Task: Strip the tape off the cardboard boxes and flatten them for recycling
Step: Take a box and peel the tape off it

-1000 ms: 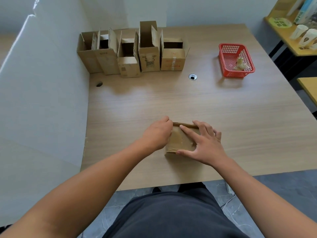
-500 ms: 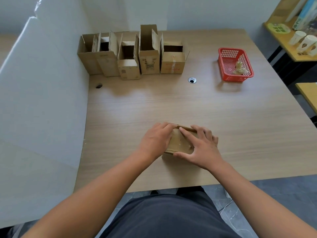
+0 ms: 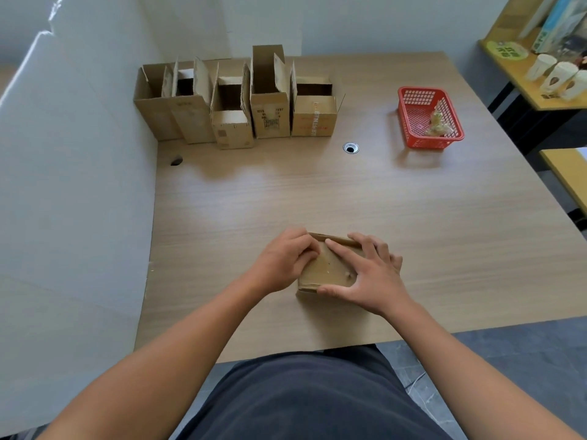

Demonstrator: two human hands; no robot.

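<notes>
A small brown cardboard box [image 3: 330, 271] lies near the front middle of the wooden table [image 3: 349, 192]. My left hand [image 3: 282, 262] is at the box's left top edge, its fingers curled and pinching there; what they pinch is hidden. My right hand [image 3: 371, 274] spans the box from the right, thumb at the front edge, index finger laid along the top, the other fingers over the far right side. Several open cardboard boxes [image 3: 232, 122] stand in a row at the back left with their flaps up.
A red plastic basket [image 3: 422, 90] with crumpled scraps in it sits at the back right. A cable hole [image 3: 350, 148] lies between it and the row of boxes. A white partition [image 3: 73, 185] runs along the table's left side. Paper cups [image 3: 552, 74] stand on a yellow shelf at far right.
My left hand has slid further onto the box's left top edge and its fingers have curled in. My right hand has kept its hold. The box has stayed in place.
</notes>
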